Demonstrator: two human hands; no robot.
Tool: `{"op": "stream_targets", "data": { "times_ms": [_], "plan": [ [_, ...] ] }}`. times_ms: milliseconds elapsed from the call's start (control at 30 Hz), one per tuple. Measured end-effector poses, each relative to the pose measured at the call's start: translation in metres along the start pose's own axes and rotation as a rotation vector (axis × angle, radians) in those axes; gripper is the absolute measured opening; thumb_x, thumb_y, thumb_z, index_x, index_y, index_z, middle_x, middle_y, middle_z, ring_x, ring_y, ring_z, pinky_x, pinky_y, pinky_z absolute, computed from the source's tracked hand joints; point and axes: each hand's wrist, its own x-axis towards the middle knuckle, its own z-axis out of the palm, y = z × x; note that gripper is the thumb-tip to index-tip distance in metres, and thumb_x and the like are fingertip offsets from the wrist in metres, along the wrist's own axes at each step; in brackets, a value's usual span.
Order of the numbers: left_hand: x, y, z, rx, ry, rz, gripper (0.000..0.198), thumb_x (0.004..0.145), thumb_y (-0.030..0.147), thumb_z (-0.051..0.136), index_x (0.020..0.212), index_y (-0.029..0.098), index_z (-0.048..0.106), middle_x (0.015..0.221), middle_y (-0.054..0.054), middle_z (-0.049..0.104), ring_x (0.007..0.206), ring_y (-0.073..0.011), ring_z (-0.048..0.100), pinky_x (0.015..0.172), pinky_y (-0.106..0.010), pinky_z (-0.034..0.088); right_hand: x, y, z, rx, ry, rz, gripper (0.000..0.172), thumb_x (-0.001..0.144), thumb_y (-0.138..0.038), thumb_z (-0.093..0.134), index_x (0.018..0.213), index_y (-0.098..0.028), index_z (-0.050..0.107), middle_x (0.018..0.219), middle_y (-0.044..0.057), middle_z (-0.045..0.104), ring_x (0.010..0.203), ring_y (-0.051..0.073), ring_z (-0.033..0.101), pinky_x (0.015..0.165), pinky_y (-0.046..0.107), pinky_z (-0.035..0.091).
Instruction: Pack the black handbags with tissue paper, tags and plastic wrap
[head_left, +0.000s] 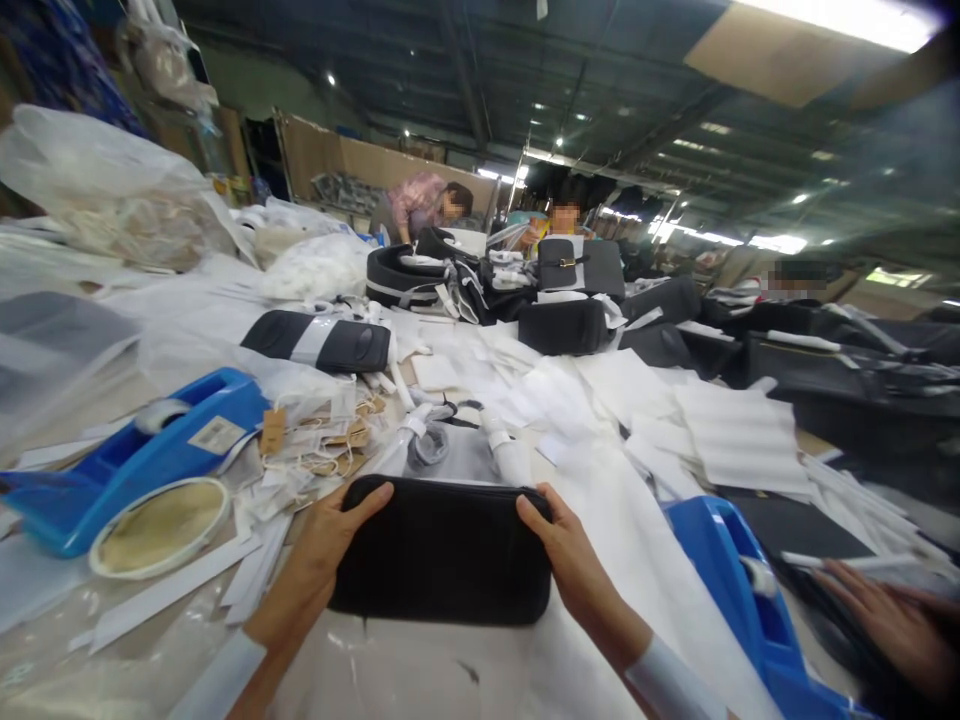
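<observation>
A black bag [442, 560] with rounded corners is held up between my two hands, its broad dark side toward me. My left hand [337, 525] grips its upper left corner, thumb on the near side. At the upper right corner my right hand [553, 530] is closed on it in the same way. White-wrapped handles [412, 440] stand up just behind the bag's top edge, along with a roll of clear film. Whether those handles belong to this bag I cannot tell.
Left lie a blue tape dispenser [176, 440], a round dish [161, 527] and cardboard tags [274, 430]. A second blue dispenser [739, 580] stands right, near another person's hand [885, 620]. White foam sheets [742, 435] and black bags [566, 325] cover the table farther back; two people work beyond.
</observation>
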Motion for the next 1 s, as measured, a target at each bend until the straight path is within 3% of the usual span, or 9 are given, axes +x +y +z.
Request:
{"op": "stream_targets", "data": {
  "times_ms": [267,433,600,700,800,900,933,1000],
  "plan": [
    [0.019,-0.016,0.004,0.195,0.009,0.040,0.047,0.067,0.057,0.072,0.096,0.020,0.072,0.095,-0.002,0.074,0.095,-0.0261,0.066,0.082,-0.029,0.051,0.019,0.019,0.002,-0.293,0.151,-0.082,0.034,0.078,-0.051,0.061,0.072,-0.019,0.052,0.068,-0.004,0.047,0.067,0.013,0.042,0.061,0.024,0.034],
    [0.026,-0.021,0.000,0.343,-0.018,0.117,0.051,0.070,0.063,0.065,0.090,0.016,0.071,0.088,-0.006,0.074,0.085,-0.0269,0.066,0.080,-0.033,0.049,0.021,0.022,0.004,-0.406,0.200,-0.123,0.035,0.078,-0.052,0.060,0.068,-0.019,0.051,0.066,-0.004,0.046,0.065,0.014,0.040,0.060,0.025,0.031],
    [0.011,-0.018,-0.012,0.472,-0.061,0.116,0.048,0.074,0.063,0.060,0.085,0.017,0.069,0.087,-0.007,0.072,0.087,-0.0278,0.065,0.079,-0.033,0.048,-0.004,0.024,0.006,-0.403,0.172,-0.077,0.037,0.078,-0.053,0.060,0.067,-0.020,0.050,0.065,-0.004,0.045,0.065,0.014,0.041,0.061,0.026,0.031],
    [-0.008,-0.017,-0.012,0.651,-0.008,0.170,0.051,0.081,0.061,0.055,0.104,0.016,0.065,0.098,-0.010,0.070,0.093,-0.0292,0.064,0.082,-0.035,0.049,-0.013,0.027,0.005,-0.422,0.180,-0.071,0.038,0.078,-0.055,0.060,0.067,-0.020,0.050,0.064,-0.004,0.045,0.065,0.014,0.041,0.061,0.027,0.031],
    [-0.027,-0.014,-0.004,0.998,0.121,0.331,0.051,0.093,0.048,0.042,0.133,0.018,0.050,0.117,-0.017,0.061,0.097,-0.0337,0.062,0.079,-0.044,0.049,-0.013,0.029,0.005,-0.468,0.206,-0.092,0.038,0.078,-0.055,0.060,0.066,-0.020,0.050,0.063,-0.004,0.045,0.064,0.014,0.041,0.060,0.027,0.030],
    [-0.035,-0.011,0.009,1.278,0.227,0.624,0.045,0.096,0.030,0.038,0.139,0.020,0.046,0.133,-0.022,0.049,0.113,-0.0421,0.052,0.088,-0.059,0.043,-0.011,0.031,0.006,-0.496,0.218,-0.101,0.038,0.077,-0.054,0.060,0.065,-0.020,0.051,0.062,-0.004,0.045,0.064,0.014,0.041,0.060,0.026,0.030],
    [-0.034,-0.011,0.015,1.301,0.172,0.750,0.044,0.094,0.020,0.037,0.137,0.019,0.048,0.134,-0.021,0.049,0.118,-0.0415,0.049,0.093,-0.060,0.039,-0.010,0.031,0.007,-0.496,0.219,-0.105,0.038,0.077,-0.054,0.060,0.065,-0.020,0.052,0.062,-0.004,0.046,0.064,0.015,0.041,0.060,0.026,0.030],
    [-0.029,-0.013,0.028,1.252,-0.114,0.987,0.050,0.088,0.004,0.035,0.134,0.016,0.051,0.130,-0.018,0.053,0.121,-0.0337,0.048,0.102,-0.052,0.038,-0.009,0.033,0.008,-0.485,0.222,-0.117,0.038,0.076,-0.055,0.060,0.065,-0.019,0.053,0.061,-0.004,0.047,0.064,0.015,0.041,0.060,0.026,0.031]
  ]
}}
